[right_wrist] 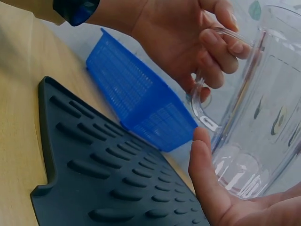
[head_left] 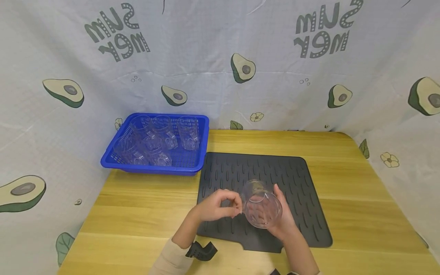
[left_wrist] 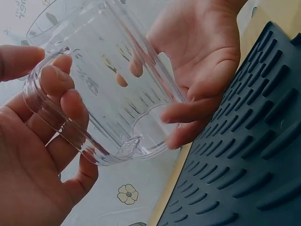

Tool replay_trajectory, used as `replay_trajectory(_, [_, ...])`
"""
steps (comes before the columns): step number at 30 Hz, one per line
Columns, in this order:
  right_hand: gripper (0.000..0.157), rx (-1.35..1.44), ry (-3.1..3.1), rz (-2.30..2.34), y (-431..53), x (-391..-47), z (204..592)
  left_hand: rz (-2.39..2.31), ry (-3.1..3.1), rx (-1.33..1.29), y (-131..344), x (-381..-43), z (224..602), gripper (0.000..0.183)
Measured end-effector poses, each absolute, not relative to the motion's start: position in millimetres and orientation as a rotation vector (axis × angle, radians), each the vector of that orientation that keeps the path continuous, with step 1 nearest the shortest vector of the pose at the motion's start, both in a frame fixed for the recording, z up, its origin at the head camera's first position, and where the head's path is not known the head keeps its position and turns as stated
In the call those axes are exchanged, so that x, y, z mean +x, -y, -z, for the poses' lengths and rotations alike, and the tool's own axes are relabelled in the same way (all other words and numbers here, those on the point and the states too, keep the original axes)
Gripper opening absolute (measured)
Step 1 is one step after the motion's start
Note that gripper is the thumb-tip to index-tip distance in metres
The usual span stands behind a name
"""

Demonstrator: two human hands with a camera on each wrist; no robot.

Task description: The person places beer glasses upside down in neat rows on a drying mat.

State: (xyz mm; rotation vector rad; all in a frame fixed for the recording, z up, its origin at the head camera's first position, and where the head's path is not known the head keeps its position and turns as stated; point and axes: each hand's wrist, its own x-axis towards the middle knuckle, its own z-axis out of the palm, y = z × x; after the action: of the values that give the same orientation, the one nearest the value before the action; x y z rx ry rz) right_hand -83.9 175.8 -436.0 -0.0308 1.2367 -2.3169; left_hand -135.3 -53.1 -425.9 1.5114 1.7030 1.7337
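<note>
A pale cloth [head_left: 213, 38] printed with avocados, flowers and lettering hangs along the far side and down the left and right. In front of it is the wood-grain table [head_left: 361, 198]. On the table, around the middle and toward the near edge, lies 1 dark ribbed mat [head_left: 292, 179] with a tab on its near side. Far left of the mat stands 1 blue basket [head_left: 158, 169], its near right corner close to the mat's far left corner.

Over the near part of the mat are 2 hands. The left hand [head_left: 216, 206] has its fingers curled through and around the handle [right_wrist: 196, 106]. The right hand [head_left: 283, 221] cups the lower body and base, its fingers loosely bent around them; how firmly they press I cannot tell. Between the hands is 1 clear mug [head_left: 262, 214], held off the mat and tilted, its open rim toward the near side, its handle to the left. What look like 5 similar clear mugs [head_left: 189, 139] sit in the basket, overlapping too much for a sure count.

The step in hand seems to be turning or steadying the mug in mid-air. The next move, I judge, calls for a firm left-hand hold on the handle while the right fingers come free of the base, and for levelling the mug should it be stood on the mat.
</note>
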Motion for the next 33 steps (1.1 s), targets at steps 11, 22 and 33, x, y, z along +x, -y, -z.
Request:
replay_trajectory(11, [0.109,0.259,-1.535,2.024,-177.0,-85.5,437.9,-1.63,-1.702,1.635,52.8,-134.2,427.3,0.009])
replay_trajectory(22, [0.095,0.246,-1.597,1.963,-179.0,-85.6,443.3,-1.592,-1.713,1.675,51.2,-133.3,432.2,0.009])
replay_trajectory(33, [0.054,0.155,-1.491,2.19,-177.9,-84.2,441.9,-1.683,-1.94,1.695,52.7,-131.5,426.2,0.007])
